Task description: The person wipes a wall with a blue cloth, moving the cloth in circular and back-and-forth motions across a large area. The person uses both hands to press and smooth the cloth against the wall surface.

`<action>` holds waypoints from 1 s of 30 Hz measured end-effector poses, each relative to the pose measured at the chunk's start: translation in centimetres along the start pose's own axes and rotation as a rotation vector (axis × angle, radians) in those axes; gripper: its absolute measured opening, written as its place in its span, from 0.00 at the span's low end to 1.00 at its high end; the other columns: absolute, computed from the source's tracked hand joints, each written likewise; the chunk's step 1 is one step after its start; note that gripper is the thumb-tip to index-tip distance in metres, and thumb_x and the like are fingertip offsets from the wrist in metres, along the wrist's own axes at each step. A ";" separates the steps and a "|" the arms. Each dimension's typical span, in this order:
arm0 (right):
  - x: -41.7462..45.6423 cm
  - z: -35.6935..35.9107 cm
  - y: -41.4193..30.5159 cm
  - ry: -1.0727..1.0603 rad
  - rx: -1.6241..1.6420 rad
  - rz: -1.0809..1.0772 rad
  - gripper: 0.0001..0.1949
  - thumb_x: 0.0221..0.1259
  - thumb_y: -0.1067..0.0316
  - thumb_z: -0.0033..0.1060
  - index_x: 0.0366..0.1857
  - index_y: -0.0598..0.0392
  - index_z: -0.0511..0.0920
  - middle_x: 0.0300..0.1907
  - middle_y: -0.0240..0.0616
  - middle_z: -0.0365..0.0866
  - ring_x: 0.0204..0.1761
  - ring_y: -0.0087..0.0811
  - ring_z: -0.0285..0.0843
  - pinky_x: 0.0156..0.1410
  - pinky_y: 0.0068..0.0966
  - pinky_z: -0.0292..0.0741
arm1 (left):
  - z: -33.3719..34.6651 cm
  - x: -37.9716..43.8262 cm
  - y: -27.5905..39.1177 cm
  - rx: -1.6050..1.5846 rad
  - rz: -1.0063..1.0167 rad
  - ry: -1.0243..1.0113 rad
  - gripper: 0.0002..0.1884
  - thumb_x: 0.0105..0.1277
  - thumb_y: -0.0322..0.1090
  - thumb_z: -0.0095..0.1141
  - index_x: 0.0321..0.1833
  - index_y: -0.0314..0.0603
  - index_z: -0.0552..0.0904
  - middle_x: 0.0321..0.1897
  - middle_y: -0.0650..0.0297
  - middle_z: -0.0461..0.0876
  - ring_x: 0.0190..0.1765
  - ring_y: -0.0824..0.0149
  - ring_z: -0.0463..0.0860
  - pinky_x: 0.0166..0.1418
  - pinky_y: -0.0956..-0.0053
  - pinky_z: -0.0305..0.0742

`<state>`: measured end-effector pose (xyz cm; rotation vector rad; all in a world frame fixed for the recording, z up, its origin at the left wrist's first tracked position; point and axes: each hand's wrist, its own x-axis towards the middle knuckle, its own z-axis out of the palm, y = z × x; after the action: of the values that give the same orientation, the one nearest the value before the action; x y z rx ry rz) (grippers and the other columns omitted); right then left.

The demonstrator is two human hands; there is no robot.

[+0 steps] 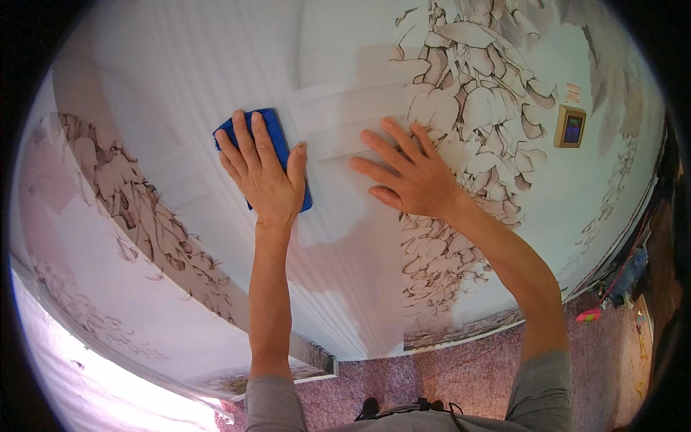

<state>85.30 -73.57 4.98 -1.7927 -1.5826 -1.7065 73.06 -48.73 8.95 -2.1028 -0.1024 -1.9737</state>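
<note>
Flat against a printed wall mural (pixel 329 65) lies a blue rectangular cloth-like pad (pixel 272 135). My left hand (pixel 264 173) holds this pad to the surface, its fingers across the top and the thumb along the right edge. My right hand (pixel 413 173) rests on the mural with fingers spread and nothing in it. Under and around its palm runs a brown-line print of petals and leaves (pixel 488 102). Pale pleated-looking folds are printed below the pad. Both forearms cover parts of the mural.
A gold-framed wall control panel (pixel 570 127) with a lit screen is at the right. Below the wall's bottom edge spreads a mottled reddish floor covering (pixel 475 356). A pink tool (pixel 588 315) and a red cord lie at lower right. At left, the wall has a corner beside a bright opening (pixel 70 362).
</note>
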 end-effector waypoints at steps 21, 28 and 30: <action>-0.3 0.0 0.5 0.022 0.039 -0.013 0.33 0.66 0.44 0.72 0.76 0.31 0.75 0.85 0.33 0.64 0.87 0.47 0.55 0.87 0.58 0.54 | 1.2 0.2 3.8 -0.046 -0.026 0.080 0.38 0.78 0.51 0.60 0.84 0.39 0.69 0.87 0.45 0.60 0.87 0.31 0.51 0.87 0.37 0.47; -0.5 0.5 0.6 0.086 0.082 -0.021 0.33 0.63 0.45 0.75 0.73 0.33 0.78 0.85 0.33 0.64 0.87 0.46 0.56 0.86 0.56 0.57 | 1.1 -2.1 3.3 -0.059 0.024 0.062 0.37 0.79 0.50 0.59 0.84 0.37 0.68 0.87 0.44 0.60 0.86 0.30 0.52 0.87 0.37 0.47; -0.4 0.6 0.6 0.086 0.090 -0.026 0.32 0.63 0.45 0.75 0.73 0.34 0.78 0.85 0.33 0.64 0.87 0.45 0.55 0.87 0.56 0.57 | 1.4 -2.3 3.8 -0.044 -0.053 0.079 0.37 0.79 0.49 0.58 0.85 0.37 0.67 0.87 0.44 0.59 0.87 0.30 0.51 0.87 0.36 0.47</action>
<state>86.23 -73.60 4.81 -1.6410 -1.6261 -1.6714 75.05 -51.76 6.09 -2.0664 -0.1017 -2.1051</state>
